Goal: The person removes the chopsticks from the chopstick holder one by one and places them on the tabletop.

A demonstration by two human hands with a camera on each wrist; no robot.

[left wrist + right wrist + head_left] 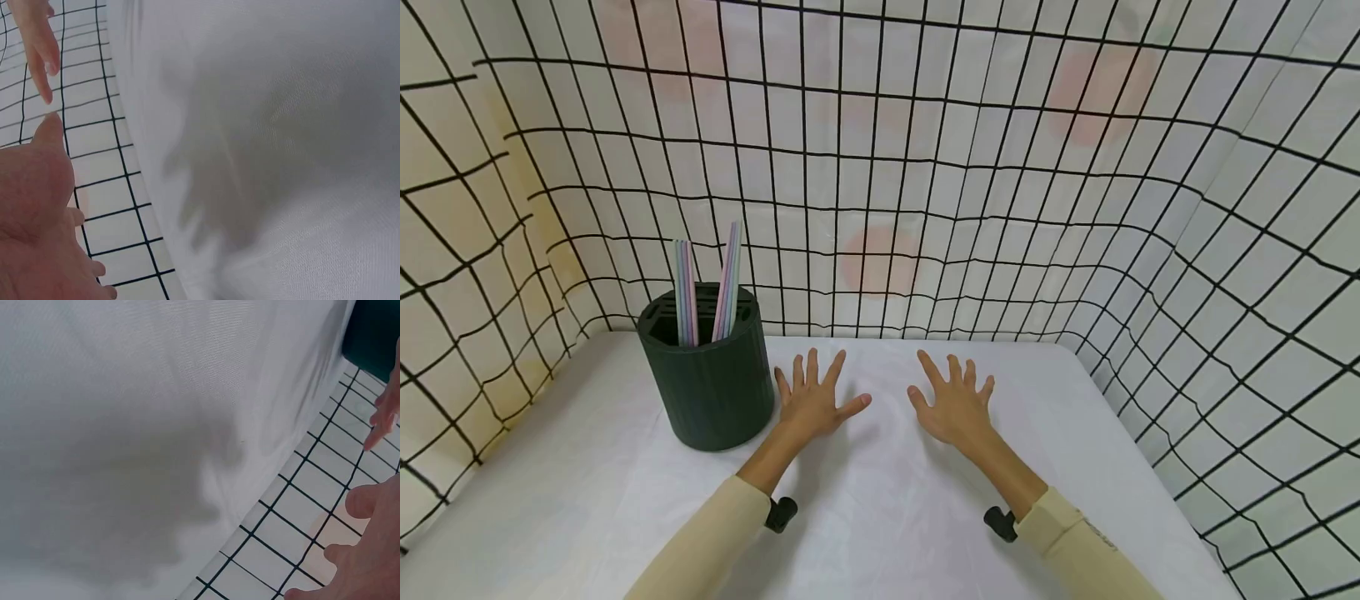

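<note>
Both hands hover palm down over the white-covered table, fingers spread and holding nothing. The left hand (811,403) is just right of a dark green oval holder (715,400), overlapping none of its top. Two bunches of pastel straws, a left bunch (686,292) and a taller right bunch (727,279), stand upright in that holder. Further right is the right hand (957,402), its thumb toward the left one. In the left wrist view the left palm (31,200) shows at the left edge above a hand-shaped shadow. The right wrist view shows the right hand (369,550) at the lower right.
A black wire grid (880,158) rises along the back, with more grid on the left and right sides. White cloth (887,517) covers the table. Small black wrist cameras, such as the left one (782,514), stick out beside the sleeves.
</note>
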